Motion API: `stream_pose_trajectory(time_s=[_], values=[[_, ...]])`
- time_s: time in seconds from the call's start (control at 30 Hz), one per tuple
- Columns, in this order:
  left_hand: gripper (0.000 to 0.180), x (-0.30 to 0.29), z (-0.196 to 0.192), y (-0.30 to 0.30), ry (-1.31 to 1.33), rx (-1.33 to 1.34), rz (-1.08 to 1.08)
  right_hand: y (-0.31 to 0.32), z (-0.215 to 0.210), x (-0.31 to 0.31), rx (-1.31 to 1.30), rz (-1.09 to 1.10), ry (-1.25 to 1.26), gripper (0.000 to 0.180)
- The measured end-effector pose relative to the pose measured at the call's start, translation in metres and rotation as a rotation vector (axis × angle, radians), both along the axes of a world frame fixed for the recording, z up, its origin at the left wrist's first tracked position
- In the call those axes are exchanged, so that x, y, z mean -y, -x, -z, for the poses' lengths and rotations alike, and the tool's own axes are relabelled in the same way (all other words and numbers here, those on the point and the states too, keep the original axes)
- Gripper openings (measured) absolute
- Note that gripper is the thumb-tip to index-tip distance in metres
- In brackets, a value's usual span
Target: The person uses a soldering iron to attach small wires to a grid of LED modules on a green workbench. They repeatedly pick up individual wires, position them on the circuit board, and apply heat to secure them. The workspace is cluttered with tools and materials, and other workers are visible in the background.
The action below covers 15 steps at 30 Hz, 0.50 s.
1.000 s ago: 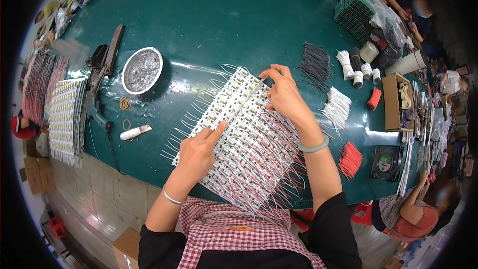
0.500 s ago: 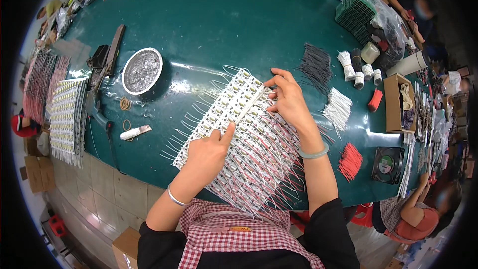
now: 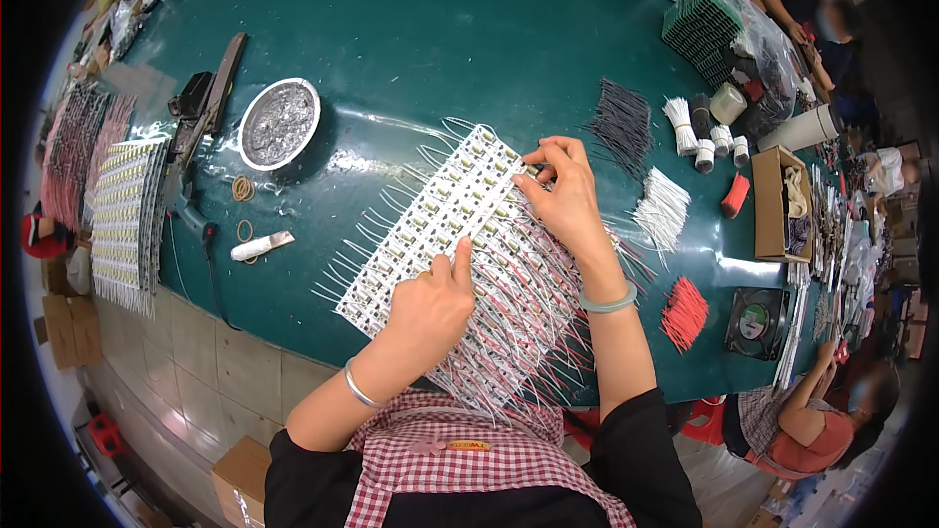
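A white panel of small circuit boards (image 3: 430, 210) lies tilted in front of me. Rows of small yellowish parts cover it, and thin white wires stick out along its left edge. My left hand (image 3: 430, 308) rests on the panel, index finger stretched out and pressing near its middle, the other fingers curled. At the panel's upper right edge, my right hand (image 3: 565, 191) has thumb and index finger closed together; what is between them is too small to make out. White and red wires (image 3: 514, 303) spread over the panel's lower right part, between my forearms.
Black wires (image 3: 622, 122), white wires (image 3: 662, 210) and red wires (image 3: 685, 313) lie in bundles to the right. A bowl with silvery contents (image 3: 280, 124) and a soldering iron (image 3: 196, 223) sit left. A cardboard box (image 3: 771, 200) and a fan (image 3: 755, 323) stand right; co-workers sit beyond.
My left hand has moved right and slightly up across the panel. My right hand's fingers have drawn closer together at the panel's edge.
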State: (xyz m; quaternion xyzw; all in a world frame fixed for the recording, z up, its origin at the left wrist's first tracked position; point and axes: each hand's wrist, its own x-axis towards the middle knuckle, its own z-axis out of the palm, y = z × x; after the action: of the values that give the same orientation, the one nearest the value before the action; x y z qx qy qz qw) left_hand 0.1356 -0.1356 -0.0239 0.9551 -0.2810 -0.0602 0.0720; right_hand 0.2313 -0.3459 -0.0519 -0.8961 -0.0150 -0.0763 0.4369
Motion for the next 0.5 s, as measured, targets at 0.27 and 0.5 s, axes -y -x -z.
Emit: stream_pose_trajectory(time_s=[0.27, 0.5], values=[[0.068, -0.033, -0.005, 0.004, 0.282, -0.137, -0.164, 0.022, -0.016, -0.006, 0.136, 0.124, 0.062, 0.033], [0.067, -0.097, 0.000, -0.015, 0.415, 0.278, -0.411, 0.123, -0.027, -0.063, 0.035, -0.404, 0.471, 0.066]])
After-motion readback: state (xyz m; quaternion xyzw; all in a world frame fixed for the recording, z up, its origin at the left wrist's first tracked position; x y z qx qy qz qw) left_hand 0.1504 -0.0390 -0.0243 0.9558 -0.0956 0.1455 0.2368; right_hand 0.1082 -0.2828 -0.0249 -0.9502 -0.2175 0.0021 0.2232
